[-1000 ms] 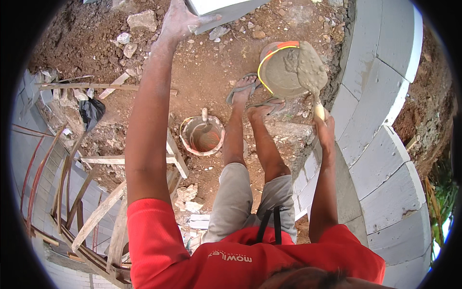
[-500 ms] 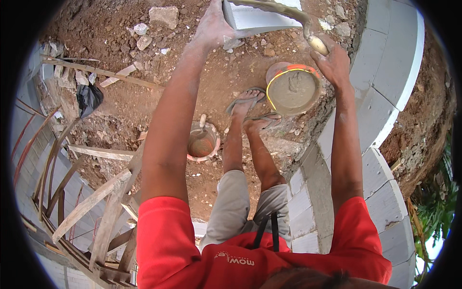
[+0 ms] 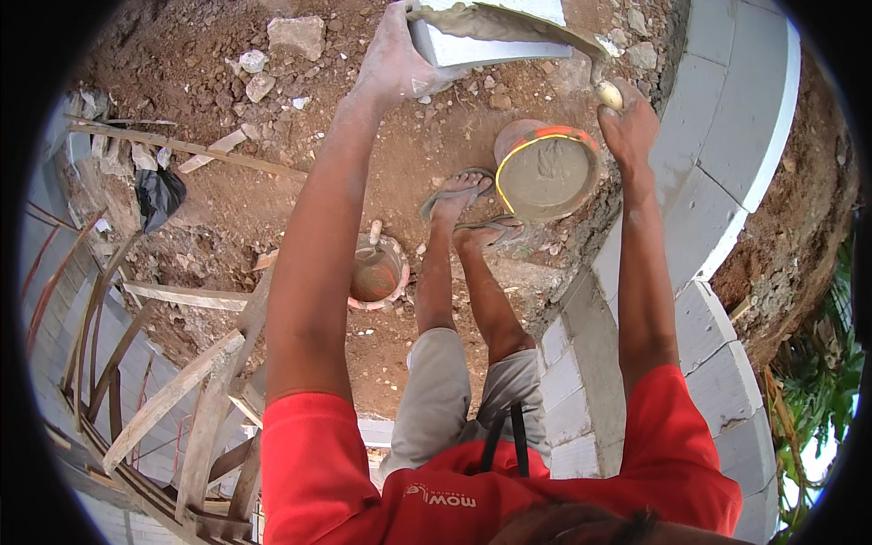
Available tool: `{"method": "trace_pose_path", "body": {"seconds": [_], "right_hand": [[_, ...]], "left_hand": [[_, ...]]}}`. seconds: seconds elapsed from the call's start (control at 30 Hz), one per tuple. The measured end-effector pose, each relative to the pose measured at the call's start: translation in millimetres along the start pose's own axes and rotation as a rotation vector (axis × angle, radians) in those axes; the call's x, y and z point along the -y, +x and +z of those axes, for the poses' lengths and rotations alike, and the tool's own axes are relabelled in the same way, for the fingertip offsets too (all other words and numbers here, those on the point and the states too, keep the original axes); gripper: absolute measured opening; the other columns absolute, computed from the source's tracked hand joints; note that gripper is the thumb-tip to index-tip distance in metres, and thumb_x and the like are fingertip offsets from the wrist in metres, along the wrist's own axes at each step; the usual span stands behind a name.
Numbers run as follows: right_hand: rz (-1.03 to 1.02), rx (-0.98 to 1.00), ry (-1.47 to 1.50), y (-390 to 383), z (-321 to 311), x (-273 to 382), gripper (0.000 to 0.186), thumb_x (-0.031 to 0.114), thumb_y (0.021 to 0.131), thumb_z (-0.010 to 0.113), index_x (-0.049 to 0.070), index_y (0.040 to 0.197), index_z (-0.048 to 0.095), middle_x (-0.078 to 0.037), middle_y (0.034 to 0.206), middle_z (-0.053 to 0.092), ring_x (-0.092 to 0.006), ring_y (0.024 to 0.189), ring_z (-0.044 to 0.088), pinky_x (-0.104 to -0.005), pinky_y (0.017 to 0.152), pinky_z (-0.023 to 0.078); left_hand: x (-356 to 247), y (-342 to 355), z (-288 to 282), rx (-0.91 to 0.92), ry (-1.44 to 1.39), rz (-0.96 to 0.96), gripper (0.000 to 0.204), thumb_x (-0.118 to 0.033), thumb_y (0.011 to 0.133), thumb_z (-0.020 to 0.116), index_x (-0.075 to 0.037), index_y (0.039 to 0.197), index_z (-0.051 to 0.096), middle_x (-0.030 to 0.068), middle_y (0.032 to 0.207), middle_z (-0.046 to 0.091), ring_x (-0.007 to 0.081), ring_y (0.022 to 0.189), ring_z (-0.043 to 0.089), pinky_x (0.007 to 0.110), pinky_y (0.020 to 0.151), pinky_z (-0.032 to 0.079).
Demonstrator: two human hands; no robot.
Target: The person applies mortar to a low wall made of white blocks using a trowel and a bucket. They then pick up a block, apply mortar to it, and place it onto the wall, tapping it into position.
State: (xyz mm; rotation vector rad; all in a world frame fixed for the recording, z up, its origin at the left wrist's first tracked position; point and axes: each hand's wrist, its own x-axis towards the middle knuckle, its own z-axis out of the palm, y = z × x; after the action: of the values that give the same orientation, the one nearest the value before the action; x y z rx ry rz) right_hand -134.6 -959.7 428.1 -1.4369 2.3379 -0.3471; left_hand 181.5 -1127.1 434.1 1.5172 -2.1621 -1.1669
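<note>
At the top, my left hand grips the left end of a pale lightweight concrete block, holding it above the ground. My right hand is closed around the light handle of a trowel. Its blade reaches left across the block's upper side, with grey mortar along it and at the block's left end. Below the trowel stands an orange bucket with a yellow and red rim, holding wet grey mortar.
A smaller bucket with a handled tool inside sits left of my feet. On the right curves a wall of grey blocks. Wooden framing stands at lower left. Rubble, a plank and a black plastic bag lie on the soil.
The trowel blade has moved left and slightly down along the block, and mortar now shows at its left end. My view has shifted a little; the block stays in my left hand.
</note>
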Motion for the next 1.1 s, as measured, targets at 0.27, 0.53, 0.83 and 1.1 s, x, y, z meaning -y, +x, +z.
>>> {"method": "trace_pose_path", "body": {"seconds": [0.27,0.53,0.83,1.1], "right_hand": [[-0.100,-0.263,0.044,-4,45,7,0.041,0.009,0.069,0.071,0.013,0.110,0.071,-0.014,0.102,0.066,-0.0388,0.099,0.063,-0.0474,0.090,0.051],[0.114,-0.160,-0.020,-44,101,18,0.063,0.009,0.071,0.078,0.005,0.131,0.058,-0.024,0.119,0.053,-0.0448,0.114,0.052,-0.0528,0.099,0.045],[0.344,-0.080,0.054,-139,25,-39,0.053,0.008,0.074,0.074,0.004,0.124,0.060,-0.022,0.107,0.062,-0.0389,0.096,0.062,-0.0470,0.081,0.051],[0.568,0.264,1.354,-63,-44,103,0.040,0.042,0.097,0.066,0.006,0.112,0.058,-0.003,0.070,0.057,-0.0132,0.050,0.055,-0.0305,0.044,0.046]], "left_hand": [[4,4,3,-0.012,-0.068,0.050,0.117,-0.038,0.049,0.099,-0.002,0.140,0.033,0.0178,0.130,0.053,0.0303,0.122,0.055,0.042,0.109,0.046],[-8,4,3,-0.036,-0.132,0.098,0.119,-0.036,0.047,0.101,-0.001,0.139,0.035,0.0182,0.131,0.054,0.0294,0.124,0.056,0.041,0.109,0.046],[-4,19,4,-0.049,-0.128,0.114,0.117,-0.042,0.049,0.101,0.000,0.137,0.036,0.0177,0.132,0.052,0.0279,0.125,0.053,0.041,0.109,0.045],[-1,17,3,-0.030,-0.113,0.106,0.120,-0.044,0.049,0.102,0.000,0.138,0.035,0.0177,0.130,0.052,0.0267,0.122,0.055,0.040,0.106,0.048]]}}
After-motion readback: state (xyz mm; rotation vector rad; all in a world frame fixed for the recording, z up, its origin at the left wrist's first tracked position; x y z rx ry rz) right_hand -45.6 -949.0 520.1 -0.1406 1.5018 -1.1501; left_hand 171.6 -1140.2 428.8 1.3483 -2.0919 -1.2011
